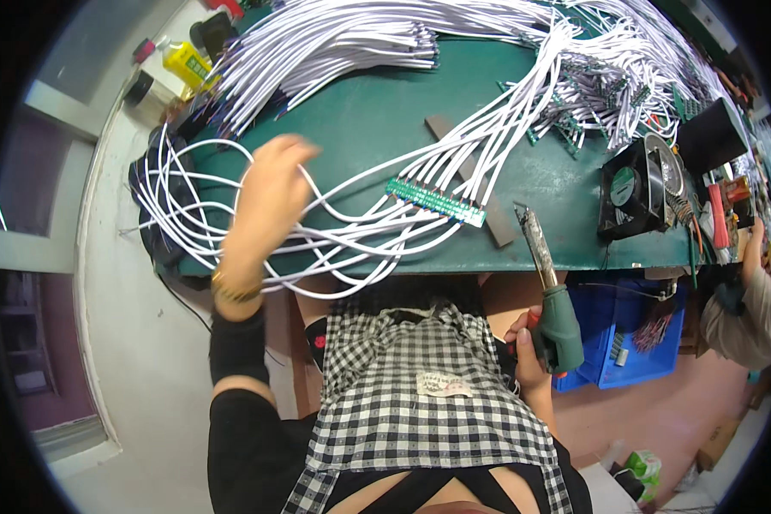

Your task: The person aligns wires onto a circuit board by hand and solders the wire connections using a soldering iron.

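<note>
My left hand (274, 184) is over the left part of the green bench, above several looping white cables (351, 231). Its fingers are smeared by motion, so I cannot tell whether they hold anything. By the bench's front edge, my right hand (527, 347) is closed round a green-handled soldering gun (561, 321), whose metal barrel points up over the bench. A strip of small green circuit boards (435, 202) lies left of its tip, with white cables running off both of its long sides. Under the strip and cables runs a flat brown bar (499, 224).
Large bundles of white cables (343, 60) cover the far side of the bench. A small black fan (630, 193) stands at the right. Below the bench sits a blue crate (638, 368). A yellow bottle (184, 62) is at the far left. Another person's sleeve (750, 321) shows at the right.
</note>
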Available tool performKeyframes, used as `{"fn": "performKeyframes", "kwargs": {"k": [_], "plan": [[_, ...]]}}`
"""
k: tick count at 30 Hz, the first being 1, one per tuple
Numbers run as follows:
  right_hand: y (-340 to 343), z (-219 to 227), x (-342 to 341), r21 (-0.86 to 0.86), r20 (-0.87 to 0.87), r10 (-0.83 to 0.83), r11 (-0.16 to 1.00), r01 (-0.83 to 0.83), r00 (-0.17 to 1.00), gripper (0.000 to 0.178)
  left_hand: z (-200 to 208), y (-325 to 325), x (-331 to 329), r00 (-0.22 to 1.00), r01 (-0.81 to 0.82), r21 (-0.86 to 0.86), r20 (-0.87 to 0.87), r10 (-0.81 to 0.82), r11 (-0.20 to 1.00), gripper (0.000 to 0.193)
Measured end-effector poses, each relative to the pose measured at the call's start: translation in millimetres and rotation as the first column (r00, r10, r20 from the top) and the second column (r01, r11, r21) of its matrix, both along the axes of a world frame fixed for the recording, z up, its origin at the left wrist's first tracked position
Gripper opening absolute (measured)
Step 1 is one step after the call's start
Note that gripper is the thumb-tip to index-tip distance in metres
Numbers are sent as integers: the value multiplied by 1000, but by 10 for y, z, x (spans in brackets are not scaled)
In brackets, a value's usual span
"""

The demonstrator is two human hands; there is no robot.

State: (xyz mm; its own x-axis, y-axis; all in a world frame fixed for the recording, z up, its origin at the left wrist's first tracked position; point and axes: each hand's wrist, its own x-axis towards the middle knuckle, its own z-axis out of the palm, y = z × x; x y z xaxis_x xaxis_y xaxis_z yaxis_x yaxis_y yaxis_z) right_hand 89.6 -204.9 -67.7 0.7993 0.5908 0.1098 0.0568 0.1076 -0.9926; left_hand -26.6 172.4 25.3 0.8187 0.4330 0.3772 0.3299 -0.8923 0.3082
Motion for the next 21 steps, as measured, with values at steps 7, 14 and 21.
{"fn": "performKeyframes", "kwargs": {"k": [7, 14, 21], "plan": [[4, 41, -68, -53, 40, 22, 998, -20, 999, 34, -391, -482, 1432, 980, 196, -264, 63, -186, 944, 25], [27, 15, -156, -56, -34, -134, 990, 132, 990, 22, -564, -498, 1487, 971, 177, -285, 209, -119, 942, 15], [22, 63, -37, -168, 286, -6, 984, 56, 958, 11, -33, -884, 900, 930, 343, -927, 313, -190, 153, 12]]}}
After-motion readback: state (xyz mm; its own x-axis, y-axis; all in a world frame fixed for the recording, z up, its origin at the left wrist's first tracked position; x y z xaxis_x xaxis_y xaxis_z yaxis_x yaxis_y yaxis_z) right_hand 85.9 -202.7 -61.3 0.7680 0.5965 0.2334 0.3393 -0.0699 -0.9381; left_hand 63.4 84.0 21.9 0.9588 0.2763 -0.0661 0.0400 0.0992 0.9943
